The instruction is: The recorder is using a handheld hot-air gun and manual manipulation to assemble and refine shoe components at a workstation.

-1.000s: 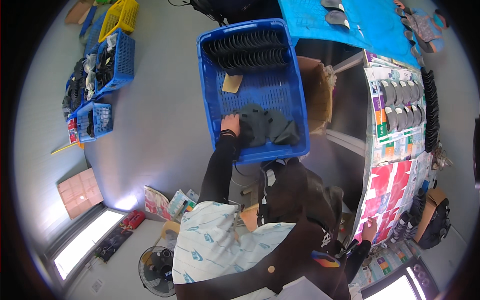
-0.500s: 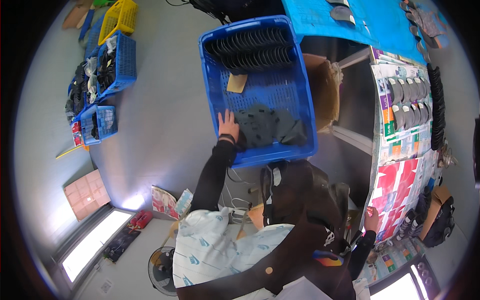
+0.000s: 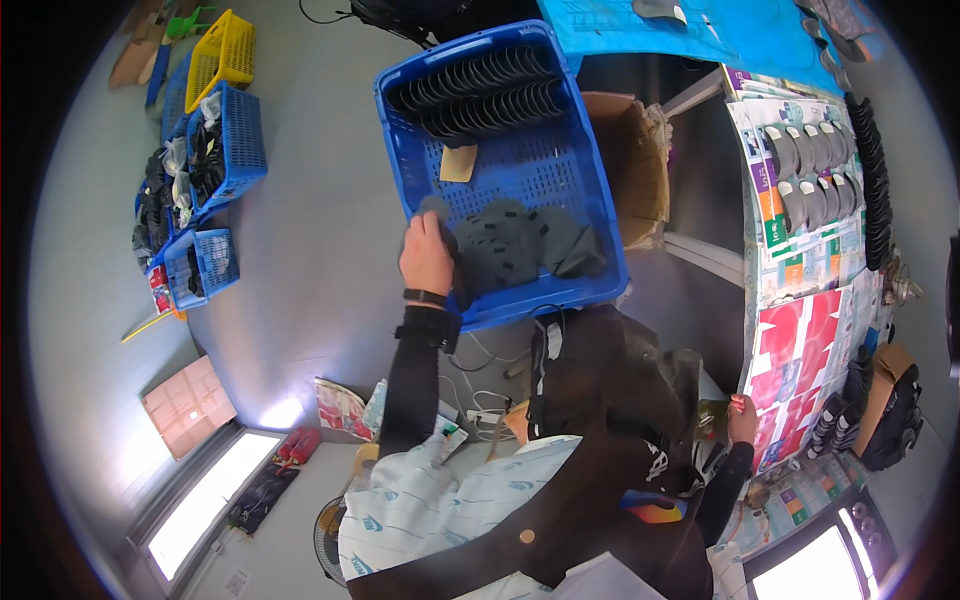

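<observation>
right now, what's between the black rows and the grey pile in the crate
A tan card, then bare crate floor down to the grey pile, in the head view.

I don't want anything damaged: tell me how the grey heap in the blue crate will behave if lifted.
The grey heap will probably come apart rather than rise as one: separate pieces overlap. They look thin, so each is likely light for its size. Their curved, uneven outlines suggest some flex, though that's hard to judge.

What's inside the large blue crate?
Two rows of black curved pieces, a tan card, and a heap of dark grey pieces. Beneath the heap, the crate floor is covered.
</observation>
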The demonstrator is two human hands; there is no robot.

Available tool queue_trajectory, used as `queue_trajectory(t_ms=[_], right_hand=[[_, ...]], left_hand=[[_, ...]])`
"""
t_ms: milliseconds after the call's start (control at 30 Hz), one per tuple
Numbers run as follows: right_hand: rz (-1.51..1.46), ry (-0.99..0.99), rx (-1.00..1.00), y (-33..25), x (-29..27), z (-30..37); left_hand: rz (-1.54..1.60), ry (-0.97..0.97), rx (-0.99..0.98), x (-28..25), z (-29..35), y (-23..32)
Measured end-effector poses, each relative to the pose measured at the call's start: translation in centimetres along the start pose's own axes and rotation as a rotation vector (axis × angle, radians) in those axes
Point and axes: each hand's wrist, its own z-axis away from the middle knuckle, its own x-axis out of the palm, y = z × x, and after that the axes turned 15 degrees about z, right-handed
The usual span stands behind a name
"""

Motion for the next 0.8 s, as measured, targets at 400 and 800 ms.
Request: queue_trajectory(t_ms=[400, 800], right_hand=[[-0.013, -0.014, -0.047, -2.3, -0.1, -1.0], [-0.025, -0.043, -0.034, -3.6, 0.1, -2.0]], left_hand=[[0.03, -0.442, -0.239, 13.1, 6.0, -0.8], [-0.582, -0.736, -0.093, 8.7, 1.1, -4.3]])
